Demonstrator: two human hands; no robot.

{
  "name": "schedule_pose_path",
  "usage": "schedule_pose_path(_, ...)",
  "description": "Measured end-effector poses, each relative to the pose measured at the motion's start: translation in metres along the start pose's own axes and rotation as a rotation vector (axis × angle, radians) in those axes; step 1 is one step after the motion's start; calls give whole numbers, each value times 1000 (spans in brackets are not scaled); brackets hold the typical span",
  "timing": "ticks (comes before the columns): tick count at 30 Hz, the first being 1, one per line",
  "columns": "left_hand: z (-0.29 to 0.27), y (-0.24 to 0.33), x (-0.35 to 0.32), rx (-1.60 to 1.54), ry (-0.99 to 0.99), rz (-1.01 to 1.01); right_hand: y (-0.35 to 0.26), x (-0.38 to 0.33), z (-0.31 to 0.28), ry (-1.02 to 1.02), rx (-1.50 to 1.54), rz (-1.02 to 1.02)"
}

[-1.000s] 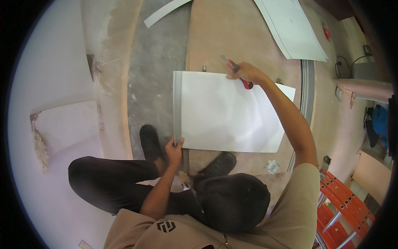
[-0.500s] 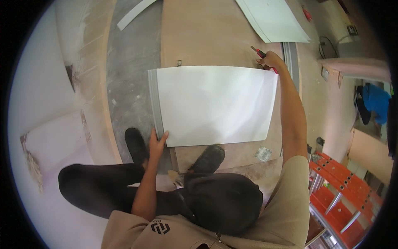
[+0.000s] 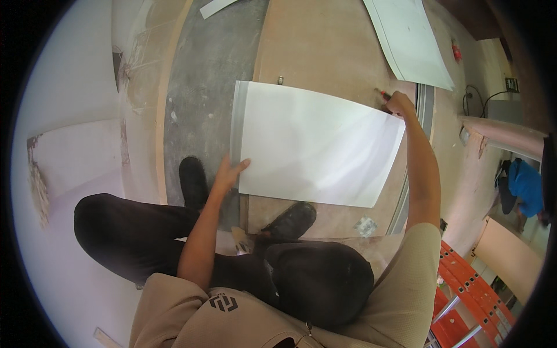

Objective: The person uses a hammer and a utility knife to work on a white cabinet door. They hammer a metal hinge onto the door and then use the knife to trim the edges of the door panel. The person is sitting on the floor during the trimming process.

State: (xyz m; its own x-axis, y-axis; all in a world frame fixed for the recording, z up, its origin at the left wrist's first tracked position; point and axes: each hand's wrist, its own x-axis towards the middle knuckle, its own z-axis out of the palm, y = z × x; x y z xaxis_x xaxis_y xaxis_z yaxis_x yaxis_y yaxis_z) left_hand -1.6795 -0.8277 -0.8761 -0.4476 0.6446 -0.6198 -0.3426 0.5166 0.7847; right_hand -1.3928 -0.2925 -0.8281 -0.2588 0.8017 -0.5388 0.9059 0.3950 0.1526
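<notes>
A large white sheet panel (image 3: pixel 313 145) lies on a brown plywood board (image 3: pixel 325 52) on the floor. My left hand (image 3: pixel 231 173) presses flat on the panel's near left corner, fingers spread. My right hand (image 3: pixel 399 103) reaches to the panel's far right corner and grips a red-handled tool (image 3: pixel 384 94), only its tip showing past the fingers. I crouch over the panel, with my black shoes (image 3: pixel 191 181) at its near edge.
A second white panel (image 3: pixel 409 37) lies farther off on the board. A grey concrete strip (image 3: pixel 200 87) runs to the left. A metal track (image 3: pixel 422 107) borders the board on the right. Orange crates (image 3: pixel 470 296) stand at the lower right. Blue cloth (image 3: pixel 525 182) hangs at the right.
The view has swung, so the panel now lies tilted. My left hand has opened flat on the near left corner. My right hand stays at the far right corner with the tool.
</notes>
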Motion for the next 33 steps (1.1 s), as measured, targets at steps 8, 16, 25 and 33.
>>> schedule_pose_path(8,-5,-7,-3,164,36,46,-26,-46,-30,232,94,170)
schedule_pose_path(16,1,-4,-5,49,8,91,-24,-40,-35,414,-114,-30)
schedule_pose_path(25,0,-12,5,104,-22,93,-301,-35,-24,-181,312,-456)
schedule_pose_path(33,2,-6,2,101,35,123,-320,-71,-29,79,655,-254)
